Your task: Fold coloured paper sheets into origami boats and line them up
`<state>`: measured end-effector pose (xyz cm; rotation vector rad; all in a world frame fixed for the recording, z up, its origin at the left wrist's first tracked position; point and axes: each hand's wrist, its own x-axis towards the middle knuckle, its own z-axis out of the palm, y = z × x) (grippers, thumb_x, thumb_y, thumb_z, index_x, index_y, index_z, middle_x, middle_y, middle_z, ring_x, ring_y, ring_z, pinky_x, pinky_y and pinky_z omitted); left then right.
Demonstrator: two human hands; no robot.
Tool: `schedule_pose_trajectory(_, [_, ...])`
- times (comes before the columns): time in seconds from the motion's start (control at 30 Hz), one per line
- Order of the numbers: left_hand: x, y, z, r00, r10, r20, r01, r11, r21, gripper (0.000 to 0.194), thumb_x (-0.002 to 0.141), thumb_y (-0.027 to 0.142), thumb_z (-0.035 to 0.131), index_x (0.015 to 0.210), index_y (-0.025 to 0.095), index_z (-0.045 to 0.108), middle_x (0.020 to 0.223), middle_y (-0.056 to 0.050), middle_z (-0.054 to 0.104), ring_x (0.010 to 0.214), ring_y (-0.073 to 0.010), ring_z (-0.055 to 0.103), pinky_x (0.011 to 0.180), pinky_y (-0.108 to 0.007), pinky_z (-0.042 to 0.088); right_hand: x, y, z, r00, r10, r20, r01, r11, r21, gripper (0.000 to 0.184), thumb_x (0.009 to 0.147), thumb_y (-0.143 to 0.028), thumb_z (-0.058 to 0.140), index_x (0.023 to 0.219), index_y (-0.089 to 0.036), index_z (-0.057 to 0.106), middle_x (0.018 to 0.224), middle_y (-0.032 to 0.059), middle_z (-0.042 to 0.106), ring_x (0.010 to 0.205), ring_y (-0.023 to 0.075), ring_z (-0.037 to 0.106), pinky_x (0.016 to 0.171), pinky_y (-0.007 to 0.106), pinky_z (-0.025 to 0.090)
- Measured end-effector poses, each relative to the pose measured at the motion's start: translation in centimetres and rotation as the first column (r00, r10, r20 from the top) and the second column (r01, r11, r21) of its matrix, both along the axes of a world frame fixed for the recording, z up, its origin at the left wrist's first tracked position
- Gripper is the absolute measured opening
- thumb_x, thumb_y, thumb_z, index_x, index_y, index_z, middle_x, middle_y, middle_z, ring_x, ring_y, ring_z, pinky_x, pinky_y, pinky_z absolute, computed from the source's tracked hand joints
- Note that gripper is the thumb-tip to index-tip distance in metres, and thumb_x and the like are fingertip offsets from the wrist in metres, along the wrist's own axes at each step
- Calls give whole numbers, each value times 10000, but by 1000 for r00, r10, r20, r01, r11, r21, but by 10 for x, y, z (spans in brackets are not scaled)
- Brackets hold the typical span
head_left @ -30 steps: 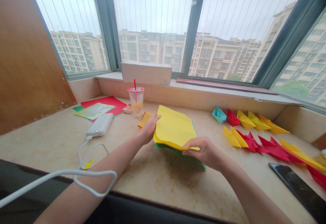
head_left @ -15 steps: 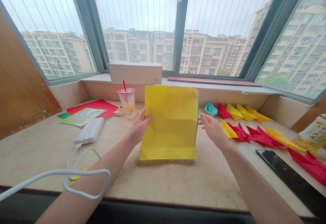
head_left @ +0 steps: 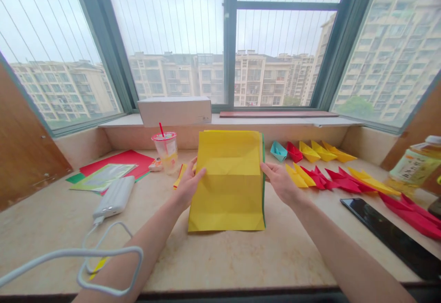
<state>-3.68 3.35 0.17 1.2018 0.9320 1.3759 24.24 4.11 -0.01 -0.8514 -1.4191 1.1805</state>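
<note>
One yellow-fronted paper stack (head_left: 228, 193) | between left fingers (head_left: 200, 173) and right fingers (head_left: 265, 169)

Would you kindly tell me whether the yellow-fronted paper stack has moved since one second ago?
Yes: the yellow-fronted paper stack has been tipped up, its top edge now appearing nearer the windowsill.

Over the desk (head_left: 206, 261), our left hand (head_left: 188, 182) and right hand (head_left: 280, 182) hold yellow paper (head_left: 227, 193) by its opposite sides. To our right lie folded boats (head_left: 309, 152) and a phone (head_left: 379, 232); left, we see a cup (head_left: 164, 149).
</note>
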Motion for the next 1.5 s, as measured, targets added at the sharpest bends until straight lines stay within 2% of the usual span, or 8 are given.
schedule_pose_trajectory(0.27, [-9,7,-4,995,73,-72,-82,987,-140,565,808,282,697,1271,244,376,932,-70,753,735,-233,742,685,-397,609,18,13,-7,882,-408,234,363,907,212,497,846,-650,542,682,-186,609,574,-33,534,519,121,447,484,244,361])
schedule_pose_trajectory(0.47, [-31,17,-10,910,193,-367,-241,966,-92,498,833,250,592,1277,209,371,1142,-160,688,966,-296,711,803,-474,586,60,28,4,623,-760,185,678,642,358,481,886,-647,449,706,-205,513,592,-35,423,559,143,379,533,280,319])
schedule_pose_trajectory(0.7, [-47,28,-25,490,533,-690,-242,843,480,578,753,251,614,1304,134,480,1338,-195,552,1331,-367,446,1136,-559,303,91,27,19,197,-968,-156,924,130,359,422,942,-540,395,947,-153,564,787,91,596,676,212,544,660,354,442])
schedule_pose_trajectory(0.77, [-37,25,-21,497,573,-652,-248,813,526,566,790,337,601,1298,108,506,1339,-215,542,1342,-382,419,1126,-575,297,91,30,20,240,-932,-273,954,175,243,406,933,-536,425,996,-161,568,869,112,638,728,218,597,663,352,480])
schedule_pose_trajectory(0.93, [-10,9,0,914,193,-358,-109,964,243,658,872,627,481,1304,133,527,1313,-203,583,1107,-316,626,898,-473,525,69,34,13,720,-554,-417,634,770,71,359,786,-539,676,948,-223,626,902,35,720,808,214,680,706,359,561])
schedule_pose_trajectory(1.03, [-4,2,6,992,-81,-100,88,994,64,762,827,759,416,1183,119,625,1169,-192,676,925,-279,697,768,-391,562,43,26,4,909,-302,-288,322,946,23,341,733,-517,760,896,-234,662,835,18,746,803,225,702,705,357,582])
schedule_pose_trajectory(1.17, [-1,-4,4,974,-219,-56,216,975,-53,605,783,619,650,1155,142,641,1031,-137,741,830,-245,721,660,-302,559,12,11,-6,974,-136,-183,139,990,4,338,785,-525,725,963,-245,665,894,23,768,821,230,720,701,349,591])
schedule_pose_trajectory(1.5, [3,-3,-2,992,-116,41,118,991,-60,551,736,345,789,1211,213,544,921,-56,765,736,-200,729,666,-297,584,5,7,-13,975,177,-135,-187,981,-62,540,775,-392,771,1266,-309,563,1129,33,738,937,245,720,816,403,576])
